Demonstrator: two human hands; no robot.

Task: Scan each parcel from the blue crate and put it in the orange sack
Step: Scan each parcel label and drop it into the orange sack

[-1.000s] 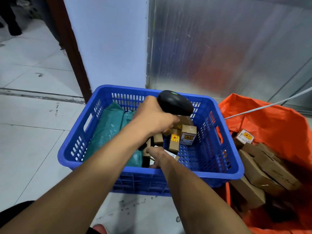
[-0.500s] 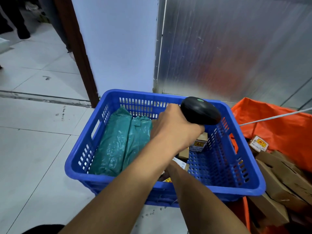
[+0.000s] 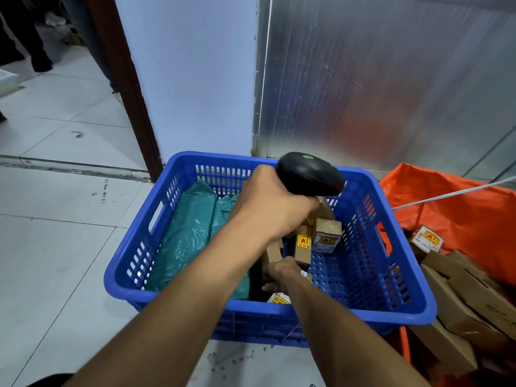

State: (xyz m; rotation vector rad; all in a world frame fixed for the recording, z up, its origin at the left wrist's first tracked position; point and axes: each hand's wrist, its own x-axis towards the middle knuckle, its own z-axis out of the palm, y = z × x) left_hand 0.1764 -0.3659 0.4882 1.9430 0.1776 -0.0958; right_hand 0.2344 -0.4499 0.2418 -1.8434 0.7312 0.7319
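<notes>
The blue crate (image 3: 371, 314) stands on the floor and holds two green poly-bag parcels (image 3: 187, 236) on its left and small cardboard boxes (image 3: 325, 238) with yellow-red labels toward its right. My left hand (image 3: 268, 208) grips a black barcode scanner (image 3: 307, 174) above the crate's middle. My right hand (image 3: 280, 275) is low inside the crate near its front wall, fingers curled round a small labelled parcel (image 3: 279, 298) that it mostly hides. The orange sack (image 3: 460, 213) lies open to the right with brown cardboard boxes (image 3: 469, 291) in it.
A white wall and a metal panel rise just behind the crate. A dark door frame (image 3: 125, 88) stands at the left, with grey floor tiles around it. A white cord (image 3: 452, 192) crosses above the sack. Someone's dark legs (image 3: 25, 37) show at the far upper left.
My right hand stays low in the crate on the small parcel. My left hand keeps the scanner above the crate, and the small boxes under it show more fully now.
</notes>
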